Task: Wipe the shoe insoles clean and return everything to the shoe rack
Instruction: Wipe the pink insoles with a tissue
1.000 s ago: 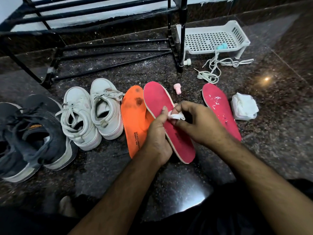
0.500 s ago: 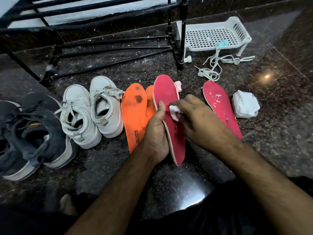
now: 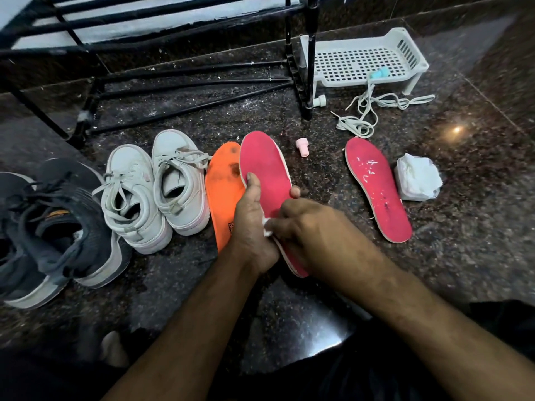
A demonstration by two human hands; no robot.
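Left hand (image 3: 252, 224) grips pink insole (image 3: 267, 175), right hand (image 3: 312, 230) fingers pinch wipe (image 3: 267, 227); orange insole (image 3: 224, 192) beside it still stained, shoe rack (image 3: 179, 50) unfilled.

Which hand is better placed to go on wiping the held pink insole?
Likely the right hand: it already pinches the white wipe against the pink insole. The left hand is busy, its grip around the insole's edge steadying it off the floor.
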